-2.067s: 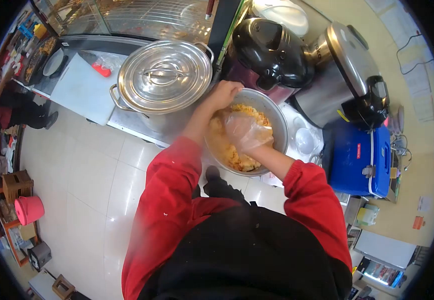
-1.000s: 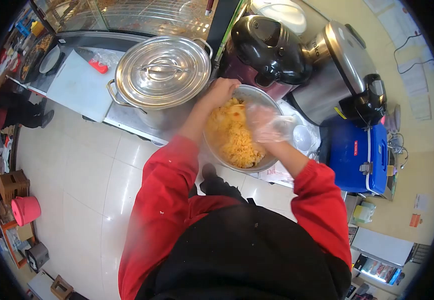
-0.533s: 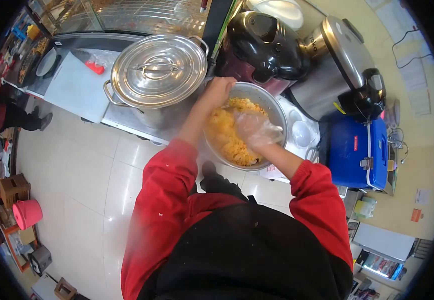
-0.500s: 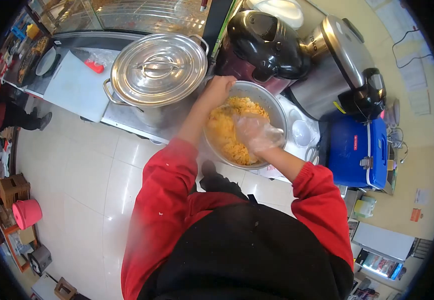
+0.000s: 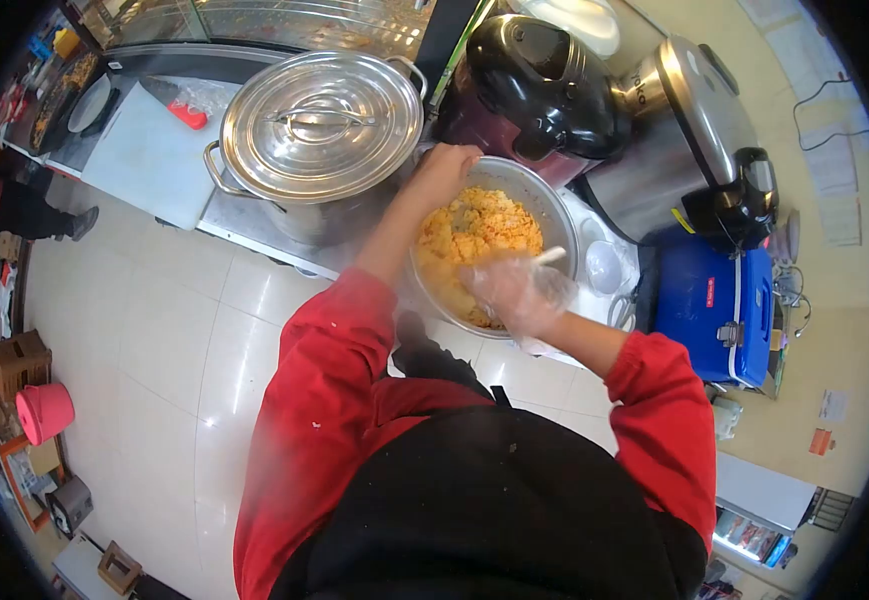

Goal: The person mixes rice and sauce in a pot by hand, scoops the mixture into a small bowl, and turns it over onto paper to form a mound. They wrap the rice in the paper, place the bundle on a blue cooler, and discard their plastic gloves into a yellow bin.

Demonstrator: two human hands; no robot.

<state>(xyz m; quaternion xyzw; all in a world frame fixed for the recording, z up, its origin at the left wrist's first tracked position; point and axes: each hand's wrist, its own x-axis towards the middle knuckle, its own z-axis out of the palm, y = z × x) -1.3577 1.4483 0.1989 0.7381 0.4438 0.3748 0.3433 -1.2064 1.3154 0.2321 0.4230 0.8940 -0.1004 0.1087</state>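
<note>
A wide metal pot point(image 5: 562, 222) holds orange-yellow rice point(image 5: 494, 220), with steam haze over its left side. My left hand point(image 5: 443, 172) is closed on the pot's upper left rim. Inside a clear plastic glove, my right hand point(image 5: 520, 290) is over the near right part of the rice, its fingers wrapped round a utensil. Only the utensil's white handle end point(image 5: 550, 256) sticks out of the fist; its working end is hidden by the hand and the rice.
Left of the pot stands a lidded steel stockpot point(image 5: 322, 125). Behind are a black-topped cooker point(image 5: 544, 85) and a steel dispenser point(image 5: 669, 130). A blue cooler point(image 5: 709, 310) sits to the right. A white board point(image 5: 149, 155) and another person's leg point(image 5: 39, 215) are at the left.
My right hand has moved slightly down within the pot and turned, so the white handle end now shows. My left hand stays at the rim. The view has shifted slightly.
</note>
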